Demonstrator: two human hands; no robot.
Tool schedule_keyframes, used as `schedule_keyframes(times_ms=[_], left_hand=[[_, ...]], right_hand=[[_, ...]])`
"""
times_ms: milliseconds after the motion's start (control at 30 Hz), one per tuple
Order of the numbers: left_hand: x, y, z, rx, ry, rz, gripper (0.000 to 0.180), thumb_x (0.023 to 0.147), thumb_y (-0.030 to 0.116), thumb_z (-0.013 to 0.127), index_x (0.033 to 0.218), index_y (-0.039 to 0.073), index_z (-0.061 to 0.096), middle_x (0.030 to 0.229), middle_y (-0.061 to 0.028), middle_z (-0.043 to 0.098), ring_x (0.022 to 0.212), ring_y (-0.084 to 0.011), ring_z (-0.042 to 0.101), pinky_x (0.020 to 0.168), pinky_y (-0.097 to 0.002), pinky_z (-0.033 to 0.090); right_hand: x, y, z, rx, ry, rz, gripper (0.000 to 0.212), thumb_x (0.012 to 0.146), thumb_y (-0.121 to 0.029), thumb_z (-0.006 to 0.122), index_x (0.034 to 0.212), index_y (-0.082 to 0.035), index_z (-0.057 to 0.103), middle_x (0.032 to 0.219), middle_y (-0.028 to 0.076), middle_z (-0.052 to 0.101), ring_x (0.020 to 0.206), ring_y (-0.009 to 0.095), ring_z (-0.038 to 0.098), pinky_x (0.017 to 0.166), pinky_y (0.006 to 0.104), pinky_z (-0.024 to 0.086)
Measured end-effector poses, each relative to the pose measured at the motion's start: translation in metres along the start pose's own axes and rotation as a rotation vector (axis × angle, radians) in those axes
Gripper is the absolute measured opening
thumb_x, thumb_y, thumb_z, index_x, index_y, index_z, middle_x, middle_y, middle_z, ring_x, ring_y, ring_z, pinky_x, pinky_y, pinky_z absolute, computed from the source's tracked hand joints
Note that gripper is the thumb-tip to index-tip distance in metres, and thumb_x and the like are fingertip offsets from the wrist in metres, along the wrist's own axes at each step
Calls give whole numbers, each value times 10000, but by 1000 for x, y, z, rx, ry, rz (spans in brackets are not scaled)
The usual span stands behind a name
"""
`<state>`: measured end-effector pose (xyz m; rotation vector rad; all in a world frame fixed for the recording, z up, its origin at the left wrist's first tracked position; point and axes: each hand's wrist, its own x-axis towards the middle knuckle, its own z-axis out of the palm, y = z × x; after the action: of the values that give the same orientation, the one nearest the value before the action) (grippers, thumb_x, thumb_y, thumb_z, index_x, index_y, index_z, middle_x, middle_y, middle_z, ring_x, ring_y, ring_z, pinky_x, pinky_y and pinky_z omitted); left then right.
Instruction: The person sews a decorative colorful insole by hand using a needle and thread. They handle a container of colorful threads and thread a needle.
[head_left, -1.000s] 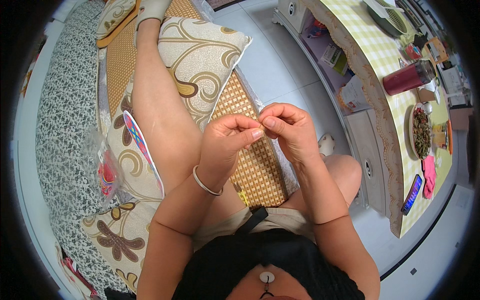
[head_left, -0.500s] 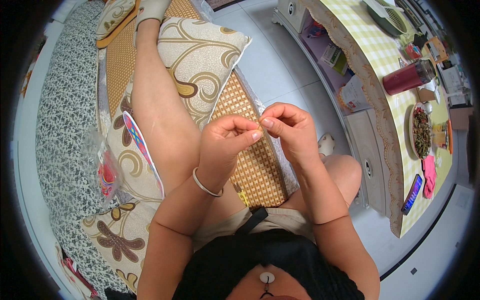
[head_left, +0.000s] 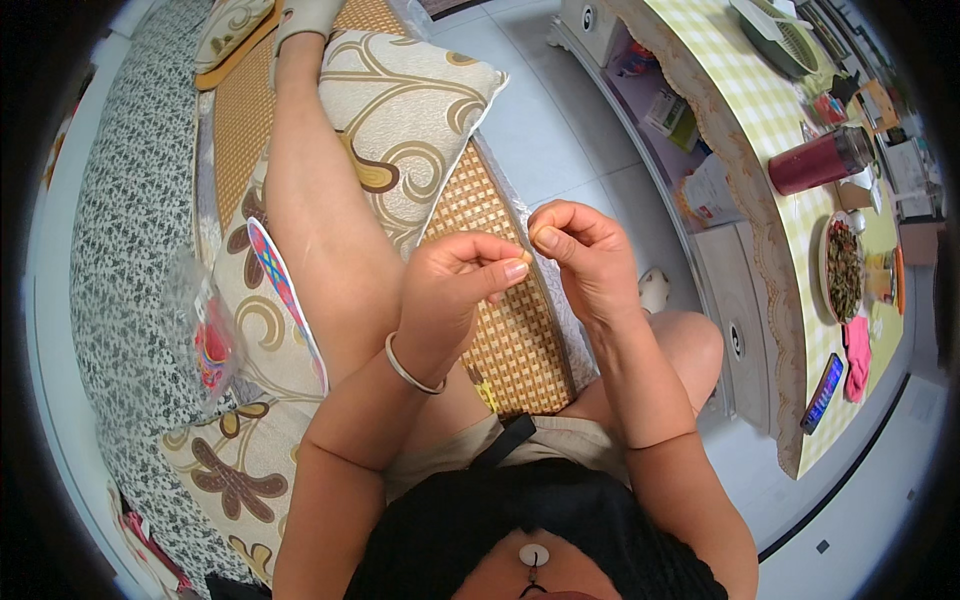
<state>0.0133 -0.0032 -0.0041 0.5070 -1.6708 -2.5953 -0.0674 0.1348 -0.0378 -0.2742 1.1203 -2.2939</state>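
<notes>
Above the woven mat, both my hands are raised close together, each in a pinch. Thumb and forefinger of my left hand press together, the other fingers curled under. My right hand pinches just beside it, its fingertips slightly higher and a little apart from the left ones. Whatever lies between the fingertips is too small to make out. Along the left of my outstretched leg rests a shoe insole with a blue, red and pink pattern. Left of it, a clear plastic bag holds pink and red stringy material.
Patterned cushions lie on the seat with its woven mat. At right, a table with a checked cloth bears a maroon flask, a plate of food, a pink cloth and a phone. Drawers stand below.
My right hand's fingertips have moved slightly up and right, away from the left ones. The left fingertips have shifted a little rightward. Both pinches remain.
</notes>
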Motion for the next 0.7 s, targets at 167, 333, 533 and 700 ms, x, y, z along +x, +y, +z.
schedule_keyframes(times_ms=[167, 333, 533, 700], left_hand=[[-1, -1, -3, -33, -6, -23, 134, 766, 27, 670, 881, -37, 644, 777, -46, 633, 620, -59, 508, 573, -177, 410], [-1, 1, -2, -49, -12, -29, 124, 768, 16, 660, 879, -36, 638, 772, -51, 626, 622, -65, 501, 577, -179, 403], [-1, 0, 0, -45, -5, -6, 114, 764, -6, 648, 870, -39, 627, 769, -64, 620, 606, -75, 488, 562, -183, 394], [-2, 1, -2, -45, -25, -19, 117, 777, 18, 666, 879, -33, 645, 776, -43, 626, 638, -58, 504, 585, -177, 403]], right_hand=[[1, 2, -1, -3, -21, 10, 47, 802, -15, 657, 843, -8, 636, 835, 30, 625, 762, 91, 564, 717, 213, 450], [2, 2, -1, 11, -30, 18, 48, 797, -14, 660, 839, -7, 637, 824, 32, 620, 760, 95, 560, 709, 213, 446], [2, 2, -2, 9, -49, 22, 51, 794, -21, 667, 834, -6, 640, 816, 30, 614, 753, 93, 550, 697, 212, 436], [2, 3, -3, 9, -68, 22, 52, 796, -28, 669, 832, -3, 641, 813, 31, 616, 750, 92, 548, 697, 212, 434]])
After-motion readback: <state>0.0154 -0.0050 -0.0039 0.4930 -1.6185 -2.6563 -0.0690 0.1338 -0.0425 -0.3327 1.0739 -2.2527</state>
